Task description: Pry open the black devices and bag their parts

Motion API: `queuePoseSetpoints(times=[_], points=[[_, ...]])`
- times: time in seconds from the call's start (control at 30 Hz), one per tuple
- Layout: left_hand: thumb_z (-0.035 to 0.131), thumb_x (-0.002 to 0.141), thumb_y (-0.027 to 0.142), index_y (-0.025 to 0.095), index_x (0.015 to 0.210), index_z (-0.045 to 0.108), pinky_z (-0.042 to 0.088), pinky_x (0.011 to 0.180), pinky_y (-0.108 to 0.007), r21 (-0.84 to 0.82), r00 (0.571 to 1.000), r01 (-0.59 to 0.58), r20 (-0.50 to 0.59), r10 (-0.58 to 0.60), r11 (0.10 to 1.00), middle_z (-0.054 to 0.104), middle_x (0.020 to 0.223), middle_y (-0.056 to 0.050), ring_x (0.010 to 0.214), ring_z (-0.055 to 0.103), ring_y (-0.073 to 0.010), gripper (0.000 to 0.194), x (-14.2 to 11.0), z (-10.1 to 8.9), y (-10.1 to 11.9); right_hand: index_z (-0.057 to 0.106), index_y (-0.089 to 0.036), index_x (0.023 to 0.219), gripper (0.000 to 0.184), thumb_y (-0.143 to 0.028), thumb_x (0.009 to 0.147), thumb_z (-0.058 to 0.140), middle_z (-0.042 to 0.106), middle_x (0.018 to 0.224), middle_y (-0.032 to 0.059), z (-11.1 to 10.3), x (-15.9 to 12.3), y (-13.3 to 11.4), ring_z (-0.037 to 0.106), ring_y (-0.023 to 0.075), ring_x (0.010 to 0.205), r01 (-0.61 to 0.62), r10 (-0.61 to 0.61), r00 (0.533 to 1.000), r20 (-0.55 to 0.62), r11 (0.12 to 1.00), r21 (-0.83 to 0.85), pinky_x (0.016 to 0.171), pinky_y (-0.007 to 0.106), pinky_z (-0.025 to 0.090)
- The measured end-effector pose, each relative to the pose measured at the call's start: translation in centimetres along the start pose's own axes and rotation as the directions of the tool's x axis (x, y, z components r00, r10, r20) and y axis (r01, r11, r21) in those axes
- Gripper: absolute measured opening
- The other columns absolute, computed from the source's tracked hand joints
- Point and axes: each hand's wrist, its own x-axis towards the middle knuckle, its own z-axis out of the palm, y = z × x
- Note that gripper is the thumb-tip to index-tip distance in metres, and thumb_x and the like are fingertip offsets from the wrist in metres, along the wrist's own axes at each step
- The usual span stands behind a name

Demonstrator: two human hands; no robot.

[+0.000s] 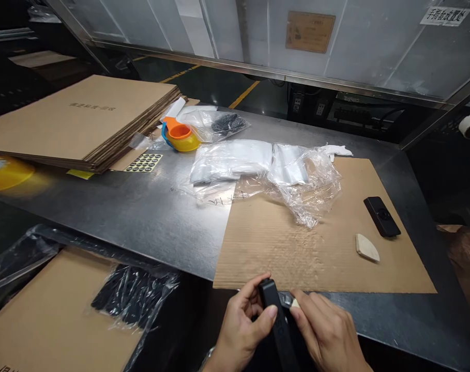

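In front of the table's near edge, my left hand [240,325] grips a long black plastic part [276,312], its thumb on the near face and its fingers behind. My right hand [330,330] pinches a small shiny piece with a pale end [288,299] against the right side of that part. Its exact kind is mostly hidden by the fingers. Beyond the hands lies a cardboard sheet [258,253]. On its right side rest a black rectangular device [382,216] with a round button and a pale wedge-shaped block [367,248].
Clear plastic bags with white sleeves [235,157] cover the sheet's far edge. Further left are a yellow tape roll with an orange core [180,134], a round-sticker sheet [143,163] and a cardboard stack [83,119]. A carton with bagged black parts [130,297] stands lower left.
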Motion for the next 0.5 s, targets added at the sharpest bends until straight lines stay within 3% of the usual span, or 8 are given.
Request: queuePoseSetpoints(times=[0.1, 0.2, 0.3, 0.5], points=[[0.072, 0.068, 0.034, 0.016, 0.113, 0.056, 0.05, 0.072, -0.023, -0.001, 1.0, 0.009, -0.004, -0.009, 1.0, 0.067, 0.092, -0.008, 0.083, 0.062, -0.0184, 0.051, 0.0, 0.2, 0.4, 0.06, -0.022, 0.096, 0.029, -0.032, 0.096, 0.032, 0.065, 0.071, 0.002, 0.6, 0.2, 0.4, 0.062, 0.016, 0.062, -0.104, 0.102, 0.994, 0.037, 0.994, 0.046, 0.052, 0.022, 0.038], [0.072, 0.068, 0.034, 0.015, 0.11, 0.058, 0.05, 0.077, -0.025, 0.001, 1.0, 0.03, -0.005, -0.03, 1.0, 0.067, 0.084, -0.006, 0.082, 0.062, -0.018, 0.048, 0.2, 0.2, 0.5, 0.059, -0.023, 0.09, 0.03, -0.033, 0.096, 0.031, 0.064, 0.074, 0.0019, 0.7, 0.5, 0.6, 0.061, 0.0152, 0.066, -0.208, 0.191, 0.977, 0.097, 0.955, 0.213, 0.058, 0.022, 0.04], [0.072, 0.068, 0.035, 0.015, 0.109, 0.06, 0.05, 0.078, -0.027, 0.003, 1.0, 0.023, -0.02, -0.023, 1.0, 0.067, 0.081, -0.005, 0.079, 0.062, -0.0171, 0.047, 0.4, 0.0, 0.2, 0.057, -0.023, 0.087, 0.028, -0.036, 0.095, 0.033, 0.062, 0.074, 0.0004, 0.1, 0.7, 0.5, 0.058, 0.0137, 0.065, -0.3, 0.237, 0.95, 0.202, 0.874, 0.383, 0.06, 0.022, 0.038], [0.071, 0.068, 0.036, 0.016, 0.113, 0.056, 0.05, 0.079, -0.03, -0.03, 0.999, 0.045, 0.024, -0.045, 0.999, 0.067, 0.097, -0.01, 0.089, 0.063, -0.0227, 0.051, 0.3, -0.1, -0.6, 0.056, -0.019, 0.081, 0.023, -0.04, 0.088, 0.047, 0.05, 0.06, -0.0047, -0.8, 1.5, -0.3, 0.043, 0.0093, 0.055, -0.439, 0.241, 0.892, 0.383, 0.668, 0.601, 0.052, 0.02, 0.032]])
